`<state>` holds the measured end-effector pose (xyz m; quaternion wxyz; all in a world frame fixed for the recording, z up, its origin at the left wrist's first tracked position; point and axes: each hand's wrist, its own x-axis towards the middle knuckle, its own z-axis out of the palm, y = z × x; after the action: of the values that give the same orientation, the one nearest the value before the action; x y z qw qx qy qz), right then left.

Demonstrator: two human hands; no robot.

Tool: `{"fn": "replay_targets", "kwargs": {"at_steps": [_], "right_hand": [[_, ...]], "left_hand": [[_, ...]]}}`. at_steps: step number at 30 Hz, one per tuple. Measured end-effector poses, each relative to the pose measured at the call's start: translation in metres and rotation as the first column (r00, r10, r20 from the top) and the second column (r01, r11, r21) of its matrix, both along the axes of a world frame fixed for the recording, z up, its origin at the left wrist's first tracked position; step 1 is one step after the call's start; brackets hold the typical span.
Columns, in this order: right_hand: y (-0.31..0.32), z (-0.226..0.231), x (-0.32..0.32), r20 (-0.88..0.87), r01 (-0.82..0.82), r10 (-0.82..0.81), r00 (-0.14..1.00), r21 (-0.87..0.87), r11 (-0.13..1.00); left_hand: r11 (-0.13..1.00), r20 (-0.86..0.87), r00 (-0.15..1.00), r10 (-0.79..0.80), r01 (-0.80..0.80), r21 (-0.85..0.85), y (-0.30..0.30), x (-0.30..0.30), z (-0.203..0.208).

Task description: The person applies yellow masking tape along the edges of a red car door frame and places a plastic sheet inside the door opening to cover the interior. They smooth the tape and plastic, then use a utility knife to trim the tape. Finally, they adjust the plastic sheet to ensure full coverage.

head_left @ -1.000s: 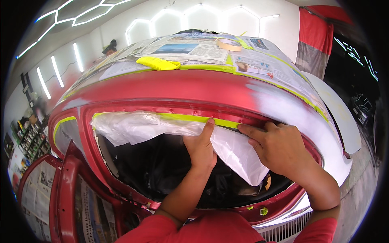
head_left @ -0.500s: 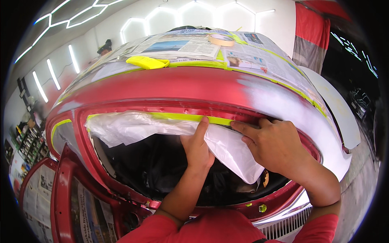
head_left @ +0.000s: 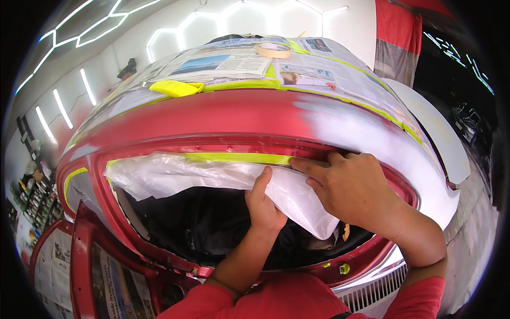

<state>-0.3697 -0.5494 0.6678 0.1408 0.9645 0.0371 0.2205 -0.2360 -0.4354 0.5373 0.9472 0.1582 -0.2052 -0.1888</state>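
Observation:
A white translucent masking film (head_left: 212, 174) hangs from a strip of yellow-green masking tape (head_left: 234, 157) along the top edge of a red car body's window opening (head_left: 207, 223). My left hand (head_left: 264, 210) grips the film near its middle, with the thumb in front and the fingers behind, mostly hidden. My right hand (head_left: 355, 186) is at the tape's visible right end. Its index fingertip presses on the tape, while the other fingers curl against the red frame (head_left: 276, 142). The film's loose lower corner hangs beneath this hand.
Newspaper (head_left: 228, 66) edged with yellow-green tape covers the roof. A beige tape roll (head_left: 273, 50) and a yellow-handled tool (head_left: 176, 88) lie on it. An open red door (head_left: 79, 266) stands at the left. Crowded shelves (head_left: 40, 202) stand farther left.
My left thumb has come down off the tape onto the film. My right index finger still presses near the tape's end. The whole view has shifted slightly.

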Motion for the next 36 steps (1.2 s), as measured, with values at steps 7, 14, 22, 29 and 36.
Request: {"fn": "replay_targets", "kwargs": {"at_steps": [7, 14, 22, 29, 36], "right_hand": [[-0.001, -0.002, 0.0, -0.004, 0.027, -0.027, 1.0, 0.005, 1.0], [-0.002, -0.003, 0.0, 0.032, 0.008, -0.009, 0.999, 0.032, 0.999], [-0.002, -0.003, -0.001, 0.019, 0.006, -0.007, 1.0, 0.045, 0.999], [-0.017, -0.037, -0.011, 0.311, -0.177, 0.079, 0.947, 0.3, 0.937], [-0.037, -0.073, -0.023, 0.397, -0.288, 0.048, 0.916, 0.571, 0.769]], "left_hand": [[0.988, 0.033, 0.989, 0.141, -0.143, 0.06, -0.011, -0.011, 0.018], [0.979, -0.002, 0.98, 0.199, -0.199, 0.042, -0.015, -0.008, 0.027], [0.986, -0.046, 0.986, 0.161, -0.159, 0.057, -0.012, -0.013, 0.025], [0.967, -0.002, 0.982, 0.19, -0.187, 0.173, -0.018, -0.013, 0.017], [0.958, 0.064, 0.966, 0.251, -0.258, 0.123, -0.029, -0.009, 0.015]]}}
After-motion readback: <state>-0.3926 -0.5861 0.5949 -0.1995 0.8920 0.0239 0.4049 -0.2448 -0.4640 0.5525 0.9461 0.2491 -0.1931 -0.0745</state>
